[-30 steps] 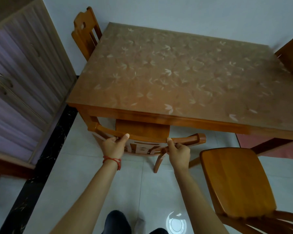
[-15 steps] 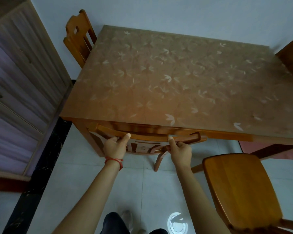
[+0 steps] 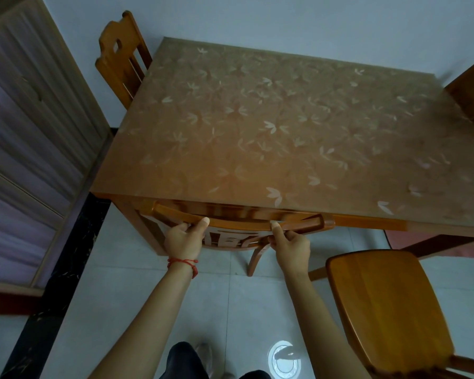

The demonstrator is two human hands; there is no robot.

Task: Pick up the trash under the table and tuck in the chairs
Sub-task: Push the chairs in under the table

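Cabinet (image 3: 25,149) far left, one chair (image 3: 121,56) tucked at the counter's (image 3: 257,127) left side. My left hand (image 3: 184,239) grips the top rail of the near chair (image 3: 238,222) — its back sits right at the counter edge, seat underneath. My right hand (image 3: 293,247) pinches the same rail. Another chair (image 3: 389,307) stands pulled out on the right.

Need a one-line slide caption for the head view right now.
Both hands, left and right, grip the top rail of a chair tucked under the table.
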